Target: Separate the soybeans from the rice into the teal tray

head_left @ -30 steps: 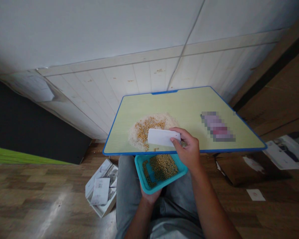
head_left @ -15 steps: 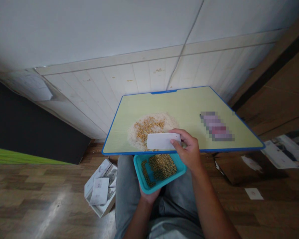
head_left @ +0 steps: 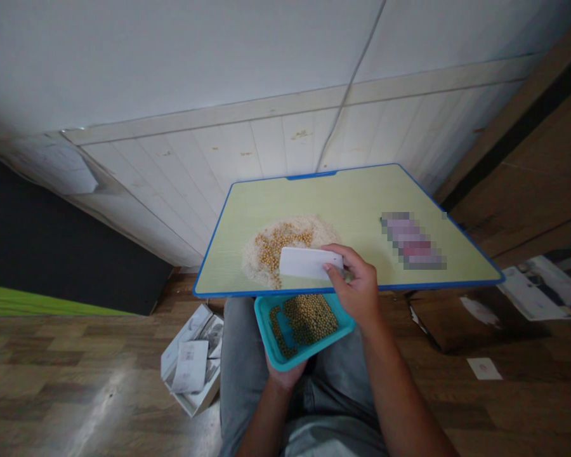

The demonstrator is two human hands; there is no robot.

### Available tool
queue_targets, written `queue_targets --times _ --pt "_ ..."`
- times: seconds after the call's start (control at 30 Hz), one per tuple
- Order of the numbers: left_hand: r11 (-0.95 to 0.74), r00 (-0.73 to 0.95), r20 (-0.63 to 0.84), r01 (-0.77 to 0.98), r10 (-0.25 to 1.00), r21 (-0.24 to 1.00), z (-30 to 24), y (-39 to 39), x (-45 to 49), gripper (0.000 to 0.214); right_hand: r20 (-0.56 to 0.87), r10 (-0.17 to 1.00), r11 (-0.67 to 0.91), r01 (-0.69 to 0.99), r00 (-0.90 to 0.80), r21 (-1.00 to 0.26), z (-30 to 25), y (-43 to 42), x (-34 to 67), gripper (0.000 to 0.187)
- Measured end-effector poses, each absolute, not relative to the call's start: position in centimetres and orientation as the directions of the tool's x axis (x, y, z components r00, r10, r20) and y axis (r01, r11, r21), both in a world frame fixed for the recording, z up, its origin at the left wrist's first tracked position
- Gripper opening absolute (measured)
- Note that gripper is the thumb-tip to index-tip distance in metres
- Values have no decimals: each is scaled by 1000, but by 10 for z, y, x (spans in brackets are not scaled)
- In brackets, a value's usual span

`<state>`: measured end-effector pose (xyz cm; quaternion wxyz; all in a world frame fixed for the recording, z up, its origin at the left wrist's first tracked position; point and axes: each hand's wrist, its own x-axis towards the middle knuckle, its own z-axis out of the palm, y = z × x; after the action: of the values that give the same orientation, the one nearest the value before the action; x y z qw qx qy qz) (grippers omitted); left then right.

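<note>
My right hand (head_left: pixel 359 289) grips a flat white card (head_left: pixel 302 263) by its right end, fingers behind and thumb in front. The card stands on its edge over the near part of a pile of white rice (head_left: pixel 321 228) with yellow soybeans (head_left: pixel 270 251) mixed in. Below the table's front edge my left hand (head_left: pixel 287 374) holds a teal plastic tray (head_left: pixel 280 363) from underneath; most of its fingers are hidden. Many soybeans (head_left: pixel 314 319) lie in the tray, with a strip of bare bottom among them.
The low table (head_left: pixel 361 190) has a pale green top and a blue rim. A blurred-out flat object (head_left: pixel 412 241) lies on its right side. On the floor stand an open white box (head_left: pixel 190 374) with papers at left and a brown carton (head_left: pixel 461 333) at right.
The card has lifted slightly away from the table's front edge, toward the pile. Fewer soybeans show at the edge beneath it. The tray and my left hand have stayed in place.
</note>
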<state>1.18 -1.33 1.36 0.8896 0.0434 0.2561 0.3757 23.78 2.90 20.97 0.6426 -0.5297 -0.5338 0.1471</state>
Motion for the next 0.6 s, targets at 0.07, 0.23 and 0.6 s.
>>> queue_targets --times 0.07,0.23,0.6 --pt "701 553 -458 -661 696 268 16 -14 12 67 530 758 398 374 380 -837 209 30 236 28" --pt "695 492 -551 -676 674 247 22 -15 14 71 538 772 425 354 339 -833 211 33 231 28" --pt "683 502 -475 -628 722 374 28 -13 17 59 551 772 443 352 317 -824 214 33 234 23"
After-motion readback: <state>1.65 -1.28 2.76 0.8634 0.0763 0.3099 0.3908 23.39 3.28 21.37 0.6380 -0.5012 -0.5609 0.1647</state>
